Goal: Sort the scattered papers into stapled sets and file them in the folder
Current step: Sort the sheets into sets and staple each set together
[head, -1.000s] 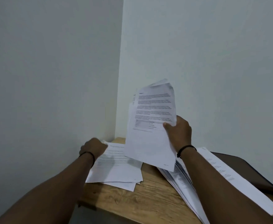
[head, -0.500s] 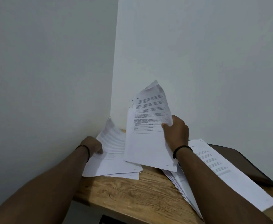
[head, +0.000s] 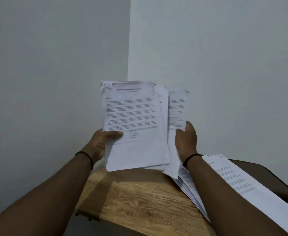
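Two pale walls (head: 54, 65) meet in a corner behind a wooden counter (head: 140, 201), seen from a camera worn on a person's head. Across the right side of the counter lies a long fanned stack of papers (head: 242, 188), printed side up, partly hidden under the right forearm and resting over a dark folder (head: 276, 183) at the far right edge. Above the counter's back corner, a sheaf of printed pages (head: 134, 126) is held upright, facing the camera, its top left corner torn and curled and its lower edge hanging just above the wood. The left hand (head: 104, 142) grasps this sheaf at its lower left edge, thumb pressed across the front page and fingers behind it: the left grip is closed on the paper. Just beside it, overlapping behind the sheaf's right edge, a second set of pages (head: 176, 109) stands upright, blurred in places. The right hand (head: 185, 140) holds this set low on its right side, thumb on the front and fingers out of sight behind: the right grip is likewise closed on paper. A thin black band (head: 87, 156) circles the left wrist, and another black band (head: 191, 157) circles the right.
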